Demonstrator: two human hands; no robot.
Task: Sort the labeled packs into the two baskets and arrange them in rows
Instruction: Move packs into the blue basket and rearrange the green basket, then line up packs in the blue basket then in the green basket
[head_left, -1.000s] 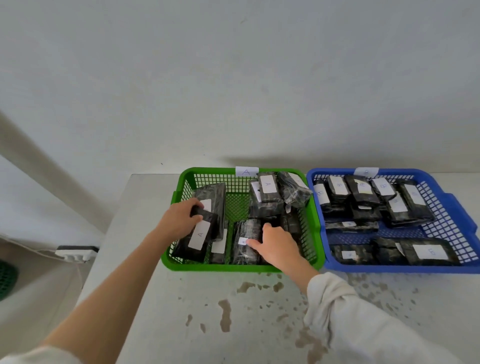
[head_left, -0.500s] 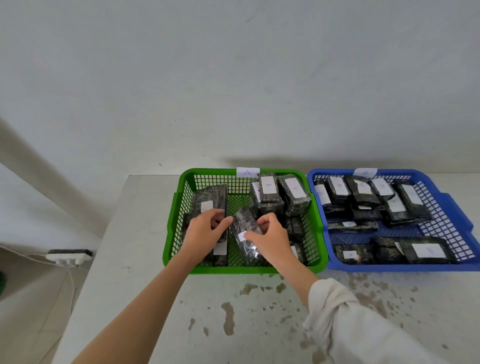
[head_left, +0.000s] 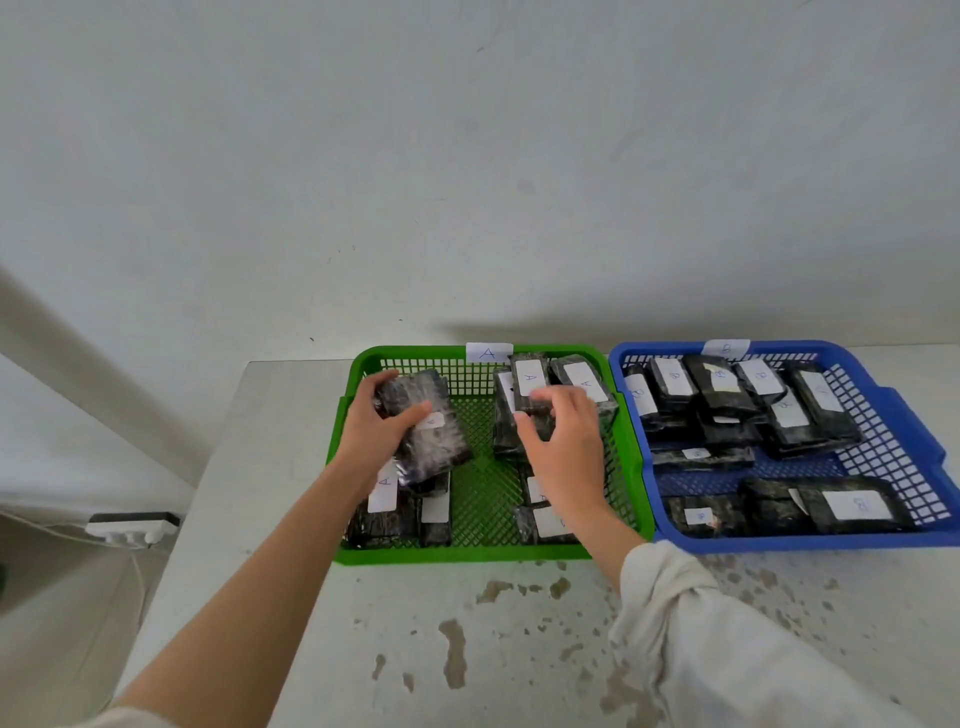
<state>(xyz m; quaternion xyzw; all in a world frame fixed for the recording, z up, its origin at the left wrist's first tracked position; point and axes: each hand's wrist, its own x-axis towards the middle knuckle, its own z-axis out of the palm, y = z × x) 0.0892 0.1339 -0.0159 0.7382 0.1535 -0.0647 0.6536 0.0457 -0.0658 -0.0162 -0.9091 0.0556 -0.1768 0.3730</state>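
Observation:
A green basket tagged A holds several black wrapped packs with white labels. My left hand grips one black pack over the basket's left side, above two packs lying near the front. My right hand reaches into the back right of the green basket, fingers curled at the packs stacked there; whether it holds one I cannot tell. Next to it on the right, a blue basket tagged B holds several labelled packs.
Both baskets sit on a stained white table against a pale wall. A white power strip with a cable lies on the floor to the left. The green basket's middle shows bare mesh.
My left hand has lifted a pack and moved back and left with it. My right hand has left the front middle pack and reached to the back right stack.

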